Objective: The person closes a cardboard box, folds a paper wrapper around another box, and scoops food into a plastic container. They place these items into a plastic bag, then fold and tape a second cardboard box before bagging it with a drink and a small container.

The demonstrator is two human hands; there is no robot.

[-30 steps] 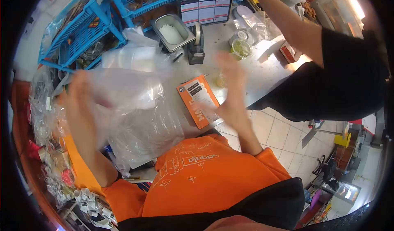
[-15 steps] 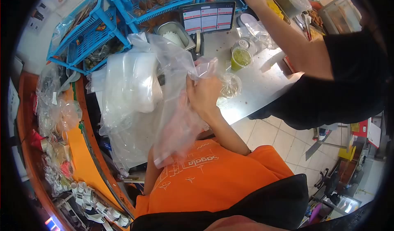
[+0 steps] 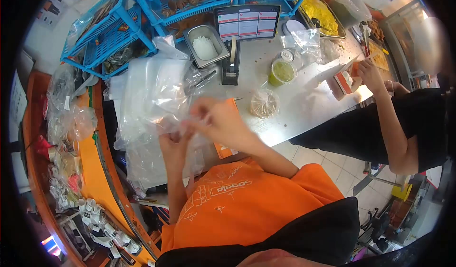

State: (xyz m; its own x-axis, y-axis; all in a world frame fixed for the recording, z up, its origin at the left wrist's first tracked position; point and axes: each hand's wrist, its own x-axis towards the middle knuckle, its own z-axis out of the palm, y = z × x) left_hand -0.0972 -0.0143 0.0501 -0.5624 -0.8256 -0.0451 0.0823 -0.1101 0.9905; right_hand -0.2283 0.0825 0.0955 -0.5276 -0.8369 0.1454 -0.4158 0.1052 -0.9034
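Observation:
A clear plastic bag (image 3: 195, 155) hangs crumpled at my chest, over the near edge of the metal table. My left hand (image 3: 175, 146) is closed on its upper part. My right hand (image 3: 216, 117), blurred by motion, has its fingertips pinched at the same bag, close beside the left. Just beyond my hands lies a stack of clear plastic bags (image 3: 152, 89). Right of my right hand stand a tied clear bag with something brownish inside (image 3: 264, 104) and a cup of green drink (image 3: 282, 72). An orange card or box (image 3: 227, 146) is partly hidden behind my right forearm.
A tape dispenser (image 3: 231, 70), a metal container of white pieces (image 3: 205, 46) and a tablet (image 3: 248, 22) stand at the back, before blue racks (image 3: 190, 10). At right, a co-worker's hand (image 3: 373, 77) is at an orange-and-white box (image 3: 343, 83). A can (image 3: 287, 55) stands behind the cup.
My hands have come together lower down and the bag has been drawn in from its spread position. The co-worker's arm has moved from the back racks down to the box at right.

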